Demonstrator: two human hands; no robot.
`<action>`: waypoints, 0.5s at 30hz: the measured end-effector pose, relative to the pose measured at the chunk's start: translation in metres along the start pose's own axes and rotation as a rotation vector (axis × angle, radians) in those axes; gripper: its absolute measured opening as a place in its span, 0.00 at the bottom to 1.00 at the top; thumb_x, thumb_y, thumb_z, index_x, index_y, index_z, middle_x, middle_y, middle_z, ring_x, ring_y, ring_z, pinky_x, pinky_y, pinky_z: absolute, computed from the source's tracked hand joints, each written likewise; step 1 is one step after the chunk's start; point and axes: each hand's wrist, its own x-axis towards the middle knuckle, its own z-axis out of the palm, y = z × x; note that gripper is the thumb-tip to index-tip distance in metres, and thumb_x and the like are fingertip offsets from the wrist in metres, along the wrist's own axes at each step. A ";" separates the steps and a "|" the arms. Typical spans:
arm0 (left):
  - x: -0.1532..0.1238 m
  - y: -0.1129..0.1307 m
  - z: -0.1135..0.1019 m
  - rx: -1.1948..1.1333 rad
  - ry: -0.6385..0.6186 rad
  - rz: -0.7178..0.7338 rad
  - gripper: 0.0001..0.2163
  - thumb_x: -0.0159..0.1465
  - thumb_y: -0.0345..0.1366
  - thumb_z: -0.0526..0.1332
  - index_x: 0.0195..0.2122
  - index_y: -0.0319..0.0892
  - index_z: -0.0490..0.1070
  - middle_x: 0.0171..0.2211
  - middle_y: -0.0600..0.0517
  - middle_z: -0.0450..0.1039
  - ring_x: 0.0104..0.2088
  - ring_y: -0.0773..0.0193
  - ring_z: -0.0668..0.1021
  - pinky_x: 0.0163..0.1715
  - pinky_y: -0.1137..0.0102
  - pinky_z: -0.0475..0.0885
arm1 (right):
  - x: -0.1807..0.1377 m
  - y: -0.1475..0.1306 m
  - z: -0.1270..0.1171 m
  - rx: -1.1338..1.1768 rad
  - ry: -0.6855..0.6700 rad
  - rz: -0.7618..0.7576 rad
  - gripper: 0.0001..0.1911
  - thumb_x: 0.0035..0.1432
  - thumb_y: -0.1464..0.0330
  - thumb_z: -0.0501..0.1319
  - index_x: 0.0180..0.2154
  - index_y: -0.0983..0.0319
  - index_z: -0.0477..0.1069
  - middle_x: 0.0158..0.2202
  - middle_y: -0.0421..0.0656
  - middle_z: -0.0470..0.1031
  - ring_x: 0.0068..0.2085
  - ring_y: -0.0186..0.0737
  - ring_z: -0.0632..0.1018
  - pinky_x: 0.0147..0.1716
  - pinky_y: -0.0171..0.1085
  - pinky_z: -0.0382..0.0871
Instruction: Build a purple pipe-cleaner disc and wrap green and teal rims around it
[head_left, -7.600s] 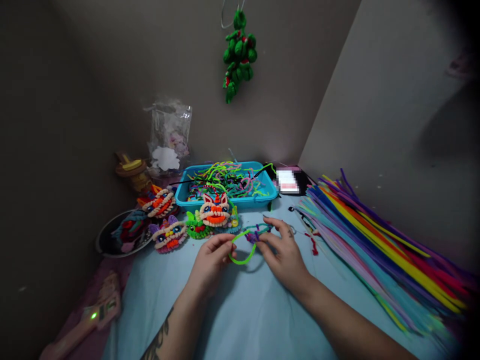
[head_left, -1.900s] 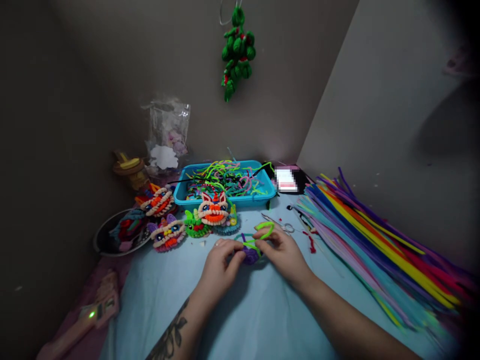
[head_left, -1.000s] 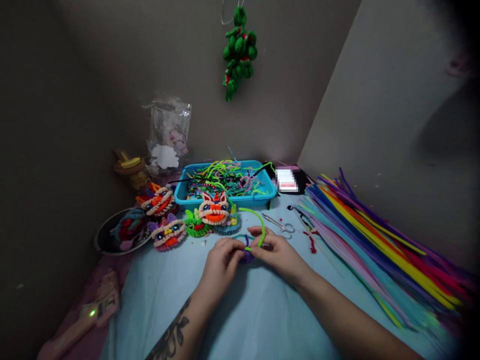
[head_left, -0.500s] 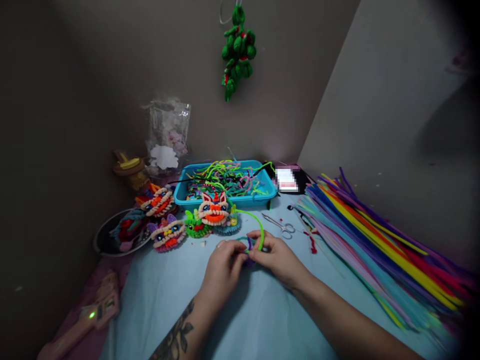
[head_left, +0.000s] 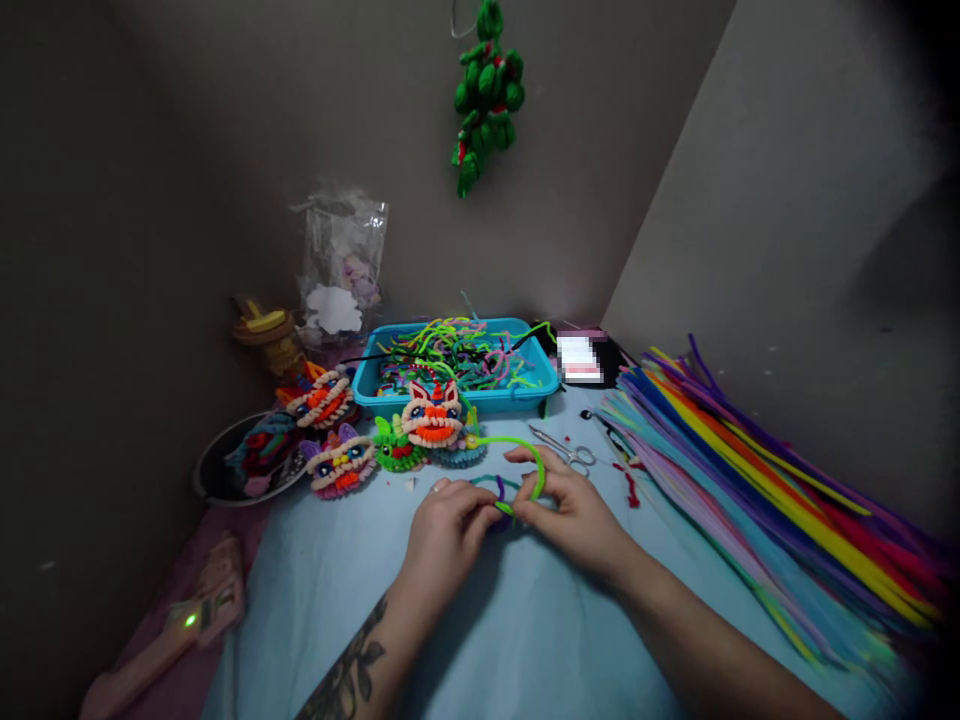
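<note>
My left hand (head_left: pixel 448 528) pinches a small purple and teal pipe-cleaner piece (head_left: pixel 500 488) just above the cloth; its lower part is mostly hidden by my fingers. Close on the right, my right hand (head_left: pixel 571 508) is closed on a bright green pipe cleaner (head_left: pixel 537 462). The green strand loops up from the fingers and bends over to the left, while a short stretch of it crosses the purple piece between both hands. Small curved scissors (head_left: pixel 564 448) lie just beyond my right hand.
Behind my hands sit several pipe-cleaner lion heads (head_left: pixel 432 416) before a blue tray (head_left: pixel 456 402) of scraps. A bundle of coloured pipe cleaners (head_left: pixel 757 480) fills the right side. At left are a dark bowl (head_left: pixel 214 490) and a pink glue gun (head_left: pixel 180 635).
My right hand has shifted slightly right and away from my left, with its fingers more spread along the green pipe cleaner. The view has turned a little.
</note>
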 end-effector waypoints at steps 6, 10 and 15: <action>0.000 0.001 -0.001 -0.066 -0.001 -0.042 0.07 0.61 0.34 0.59 0.30 0.44 0.76 0.29 0.51 0.77 0.34 0.59 0.75 0.37 0.66 0.66 | -0.001 0.003 -0.001 0.023 0.003 -0.067 0.04 0.49 0.68 0.66 0.24 0.59 0.76 0.46 0.47 0.72 0.49 0.47 0.73 0.51 0.46 0.64; 0.000 0.000 -0.001 -0.090 -0.019 -0.052 0.07 0.61 0.33 0.59 0.29 0.44 0.76 0.28 0.51 0.77 0.34 0.59 0.75 0.36 0.67 0.66 | -0.003 0.003 0.000 0.009 0.013 -0.122 0.04 0.51 0.67 0.65 0.26 0.58 0.75 0.44 0.46 0.72 0.51 0.47 0.72 0.53 0.46 0.62; 0.003 -0.002 0.000 -0.270 0.030 -0.157 0.07 0.59 0.33 0.59 0.28 0.41 0.75 0.27 0.51 0.75 0.31 0.62 0.75 0.32 0.70 0.68 | -0.001 -0.003 0.001 0.003 -0.028 -0.057 0.05 0.49 0.66 0.67 0.31 0.58 0.75 0.50 0.47 0.69 0.55 0.49 0.69 0.54 0.45 0.61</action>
